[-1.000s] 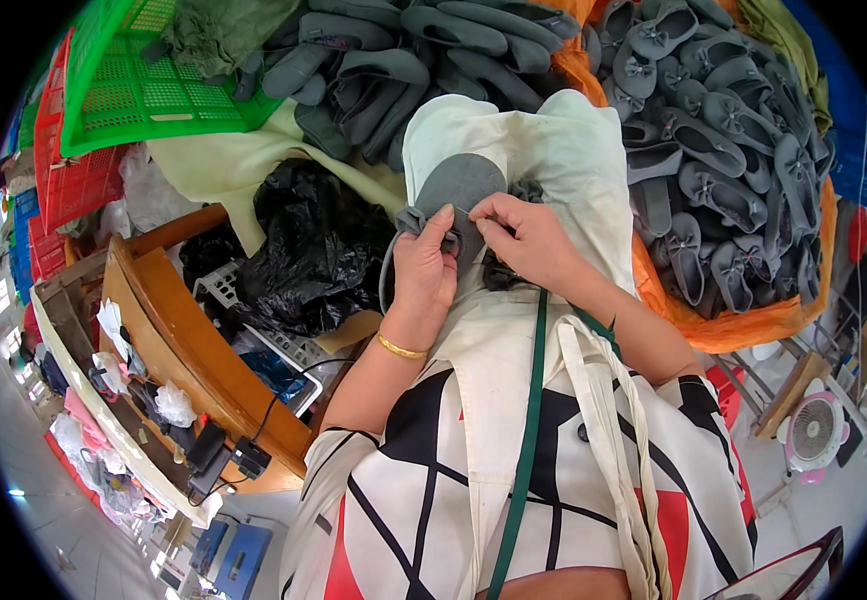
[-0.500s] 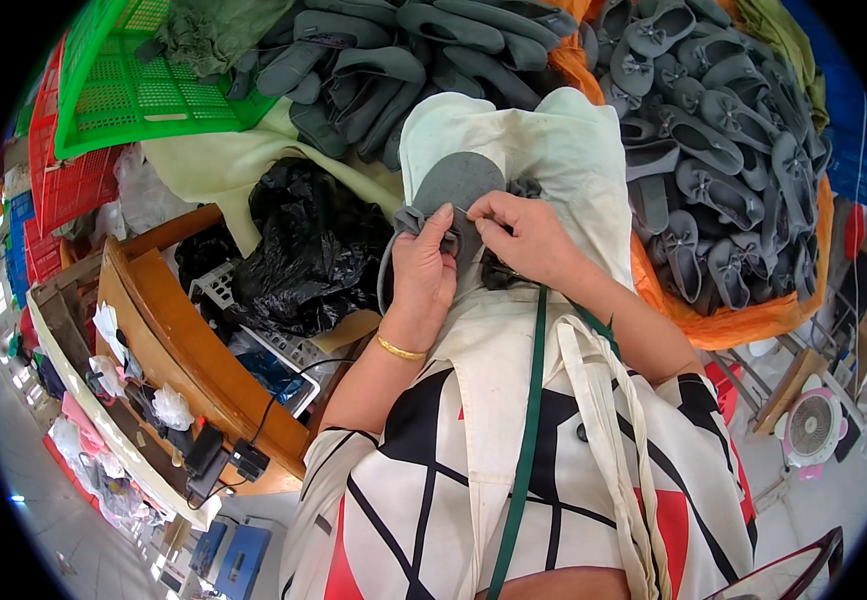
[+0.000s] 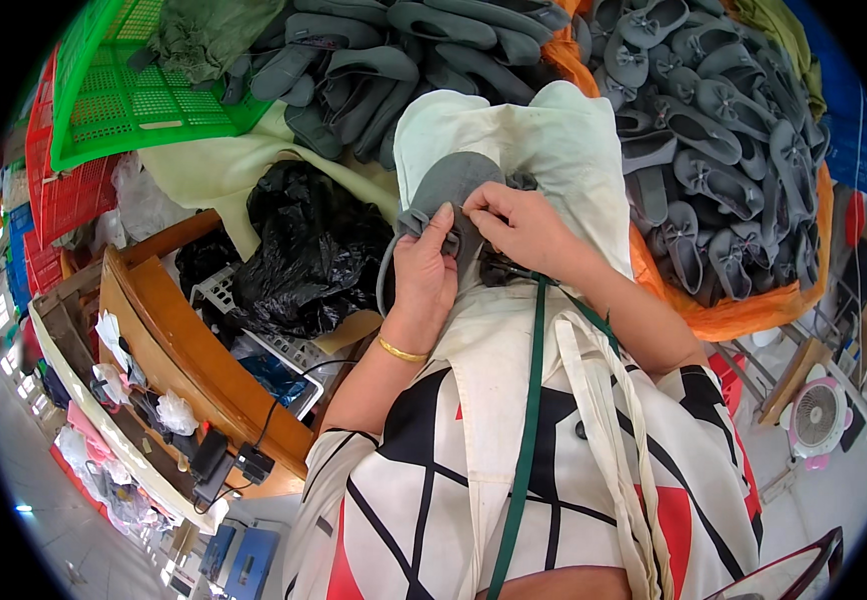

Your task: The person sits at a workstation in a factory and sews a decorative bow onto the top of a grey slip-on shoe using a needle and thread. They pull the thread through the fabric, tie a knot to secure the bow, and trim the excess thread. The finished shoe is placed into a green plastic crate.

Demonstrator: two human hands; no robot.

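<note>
A grey fabric shoe (image 3: 460,178) with a gathered bow lies on the cream apron (image 3: 564,150) over my lap, its sole side partly turned up. My left hand (image 3: 424,270), a gold bangle at its wrist, is closed round the shoe, the thumb pressing near the bow. Close beside that thumb, my right hand (image 3: 534,232) pinches at the shoe's edge. Whatever is between its fingertips is too small to make out. Part of a dark grey thing shows behind the right hand.
Grey shoes with bows (image 3: 719,185) fill an orange sack (image 3: 744,318) at right. More grey shoes (image 3: 354,75) are heaped ahead. At left are a green crate (image 3: 154,100), a black plastic bag (image 3: 309,245) and a wooden drawer (image 3: 204,370). A small fan (image 3: 818,415) stands lower right.
My right fingertips have drawn slightly closer to the shoe's edge and curled in more. The left hand keeps its hold on the shoe. The whole view has shifted a little.
</note>
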